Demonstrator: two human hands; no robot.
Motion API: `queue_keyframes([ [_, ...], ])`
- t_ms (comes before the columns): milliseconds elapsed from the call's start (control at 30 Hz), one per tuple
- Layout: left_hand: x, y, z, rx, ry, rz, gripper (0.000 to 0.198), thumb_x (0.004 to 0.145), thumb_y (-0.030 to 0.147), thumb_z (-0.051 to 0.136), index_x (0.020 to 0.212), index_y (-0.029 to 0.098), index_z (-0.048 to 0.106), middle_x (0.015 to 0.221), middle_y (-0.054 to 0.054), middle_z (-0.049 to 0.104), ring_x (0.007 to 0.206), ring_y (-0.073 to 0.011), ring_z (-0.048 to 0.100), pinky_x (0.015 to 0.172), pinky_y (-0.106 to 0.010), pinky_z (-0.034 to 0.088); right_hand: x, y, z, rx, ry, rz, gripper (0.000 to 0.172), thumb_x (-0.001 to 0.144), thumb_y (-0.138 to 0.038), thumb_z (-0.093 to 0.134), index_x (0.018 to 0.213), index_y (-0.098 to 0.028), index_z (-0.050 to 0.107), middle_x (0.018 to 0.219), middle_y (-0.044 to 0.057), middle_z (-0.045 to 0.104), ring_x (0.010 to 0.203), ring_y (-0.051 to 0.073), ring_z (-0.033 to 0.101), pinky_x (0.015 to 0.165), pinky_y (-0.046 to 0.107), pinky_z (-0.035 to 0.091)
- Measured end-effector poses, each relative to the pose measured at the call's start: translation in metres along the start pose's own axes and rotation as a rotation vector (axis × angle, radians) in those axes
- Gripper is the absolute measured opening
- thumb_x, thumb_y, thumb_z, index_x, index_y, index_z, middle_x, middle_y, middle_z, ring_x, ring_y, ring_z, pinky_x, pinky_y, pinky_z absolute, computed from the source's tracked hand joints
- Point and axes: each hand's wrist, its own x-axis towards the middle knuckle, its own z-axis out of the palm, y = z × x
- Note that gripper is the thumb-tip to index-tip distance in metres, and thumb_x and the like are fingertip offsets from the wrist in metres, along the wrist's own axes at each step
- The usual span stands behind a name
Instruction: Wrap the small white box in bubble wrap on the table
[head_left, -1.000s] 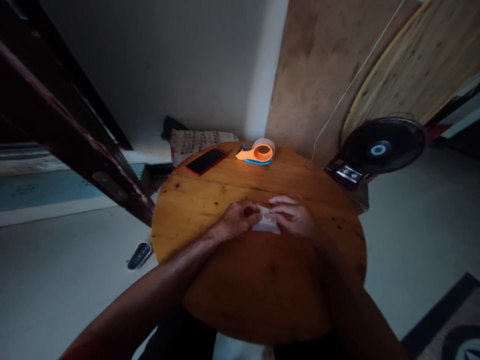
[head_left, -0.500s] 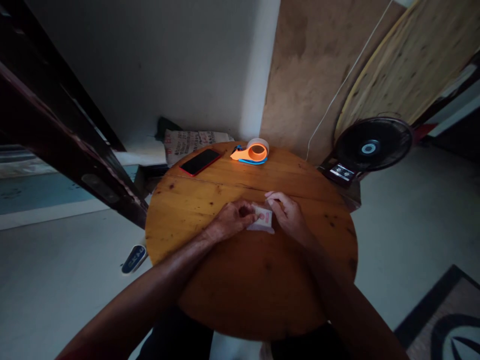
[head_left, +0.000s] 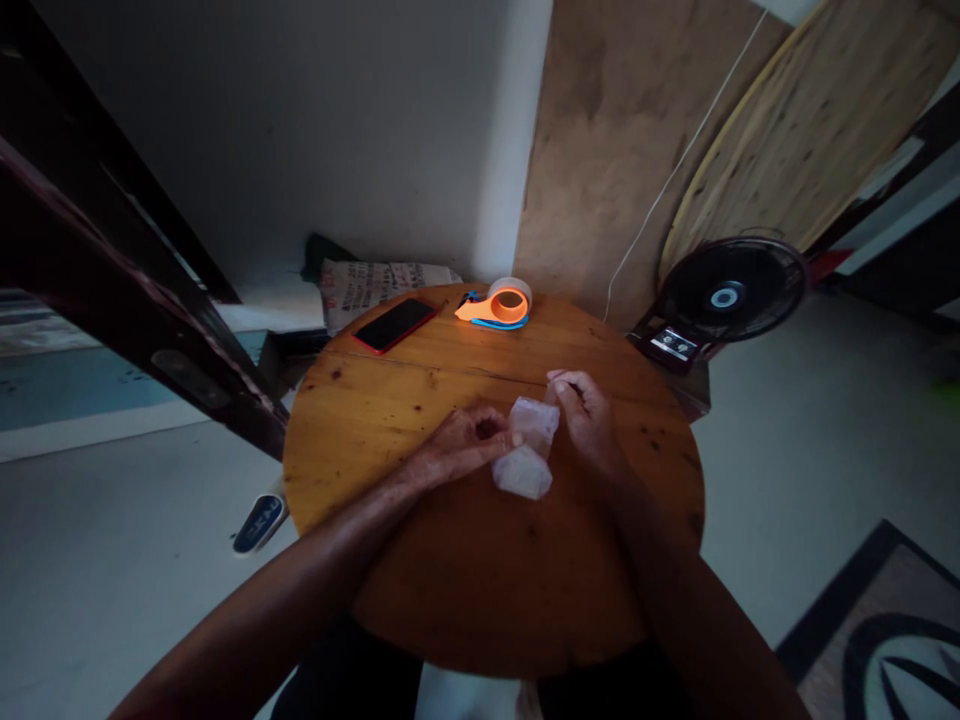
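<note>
- Pale packet [head_left: 523,474] altered since half a second ago: one small block with pinkish print then; now two whitish, see-through parts, one above the other, print no longer showing.
- Head view, framing: whole scene sits slightly further left than in the earlier frame, so the camera probably turned. Phone [head_left: 395,325] and tape dispenser [head_left: 480,308] keep their places on the table [head_left: 390,400].
- Head view, packet: near the middle of the round table, between the hands. Upper part tilted; whether the two parts are joined, cannot tell.
- Head view, left hand [head_left: 474,437]: thumb and finger clamped on the packet's left side, thumb tip where the parts meet. Other fingers curled.
- Head view, right hand [head_left: 586,408]: raised a little higher, thumb and forefinger brought together in a pinch, apparently on a bit of thin film at the packet's upper right corner. Too dark to be sure how much film is caught.
- Step in hand, as judged: opening or unfolding the wrapping, left side steadying, right side drawing the film.
- Next move, as judged: calls for a firm left hold and a gentle, even pull at the right; thin film could tear or slip.
- Surroundings: dark fan [head_left: 724,297] beyond the table's right edge; printed sack [head_left: 360,288] behind the phone.
</note>
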Motion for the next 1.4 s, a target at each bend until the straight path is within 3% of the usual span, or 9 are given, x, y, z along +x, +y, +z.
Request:
queue_keyframes([
  [300, -0.002, 0.001, 0.001, 0.004, -0.059, 0.06, 0.024, 0.081, 0.04, 0.061, 0.081, 0.016, 0.063, 0.078, -0.001, 0.063, 0.073, -0.0136, 0.056, 0.068, -0.025, 0.042, 0.004, 0.009, -0.001, 0.091, 0.122, 0.051, 0.019, 0.089, -0.035, 0.05, 0.085, -0.021, 0.061, 0.104, 0.007, 0.067, 0.094, 0.02, 0.061, 0.086, 0.037, 0.047],
  [600, 0.0, -0.005, 0.006, -0.168, -0.195, 0.049, 0.02, 0.083, 0.035, 0.059, 0.091, 0.017, 0.062, 0.087, -0.002, 0.065, 0.08, -0.0139, 0.059, 0.074, -0.026, 0.044, 0.006, 0.012, -0.002, 0.126, 0.128, 0.08, 0.02, 0.089, -0.035, 0.049, 0.086, -0.02, 0.063, 0.101, 0.006, 0.067, 0.094, 0.02, 0.062, 0.088, 0.037, 0.046],
  [700, 0.003, -0.009, 0.008, -0.23, -0.181, 0.003, 0.024, 0.079, 0.034, 0.063, 0.095, 0.017, 0.062, 0.087, -0.003, 0.066, 0.079, -0.014, 0.059, 0.074, -0.026, 0.044, 0.006, 0.006, -0.002, 0.113, 0.137, 0.06, 0.02, 0.09, -0.033, 0.047, 0.088, -0.02, 0.062, 0.096, 0.006, 0.067, 0.092, 0.018, 0.062, 0.088, 0.035, 0.046],
  [833, 0.005, -0.012, 0.011, -0.261, -0.086, -0.05, 0.03, 0.074, 0.029, 0.068, 0.1, 0.016, 0.062, 0.084, -0.002, 0.065, 0.075, -0.0136, 0.059, 0.071, -0.027, 0.045, 0.002, -0.011, -0.009, 0.001, 0.188, 0.031, 0.016, 0.088, -0.034, 0.051, 0.094, -0.021, 0.059, 0.087, 0.002, 0.062, 0.079, 0.016, 0.059, 0.077, 0.031, 0.047],
  [900, 0.005, -0.011, 0.011, -0.275, -0.052, -0.067, 0.03, 0.072, 0.026, 0.068, 0.101, 0.016, 0.062, 0.086, -0.003, 0.066, 0.077, -0.0142, 0.059, 0.072, -0.027, 0.046, -0.001, -0.022, -0.013, -0.079, 0.11, -0.001, 0.015, 0.087, -0.036, 0.054, 0.082, -0.022, 0.059, 0.077, 0.0, 0.06, 0.074, 0.016, 0.056, 0.072, 0.029, 0.045],
  [1033, 0.004, -0.004, 0.011, -0.371, -0.047, -0.032, 0.029, 0.075, 0.023, 0.066, 0.102, 0.017, 0.063, 0.097, -0.005, 0.068, 0.087, -0.0166, 0.062, 0.08, -0.03, 0.047, -0.005, -0.034, -0.015, -0.178, -0.309, 0.003, 0.027, 0.085, -0.043, 0.056, 0.07, -0.021, 0.06, 0.064, -0.002, 0.057, 0.061, 0.013, 0.051, 0.059, 0.026, 0.039],
  [1133, 0.004, 0.0, 0.01, -0.417, -0.063, -0.028, 0.032, 0.076, 0.027, 0.066, 0.106, 0.018, 0.063, 0.104, -0.006, 0.068, 0.096, -0.0183, 0.063, 0.087, -0.032, 0.047, -0.008, -0.035, -0.009, -0.296, -0.496, 0.012, 0.032, 0.081, -0.049, 0.059, 0.067, -0.02, 0.062, 0.061, -0.002, 0.057, 0.056, 0.012, 0.049, 0.054, 0.025, 0.034],
  [1233, 0.004, 0.0, 0.009, -0.441, -0.071, -0.038, 0.038, 0.076, 0.029, 0.068, 0.111, 0.019, 0.061, 0.109, -0.006, 0.068, 0.1, -0.0184, 0.062, 0.091, -0.034, 0.046, -0.009, -0.032, -0.004, -0.394, -0.525, 0.009, 0.025, 0.082, -0.042, 0.058, 0.07, -0.021, 0.064, 0.061, -0.003, 0.059, 0.055, 0.011, 0.049, 0.053, 0.024, 0.032],
  [1400, 0.006, -0.004, 0.008, -0.389, 0.011, -0.056, 0.039, 0.073, 0.028, 0.07, 0.109, 0.017, 0.062, 0.1, -0.005, 0.068, 0.092, -0.0171, 0.063, 0.083, -0.032, 0.048, -0.006, -0.02, -0.005, -0.412, -0.398, 0.042, 0.017, 0.08, -0.025, 0.05, 0.073, -0.022, 0.066, 0.064, -0.001, 0.063, 0.056, 0.013, 0.052, 0.055, 0.025, 0.034],
])
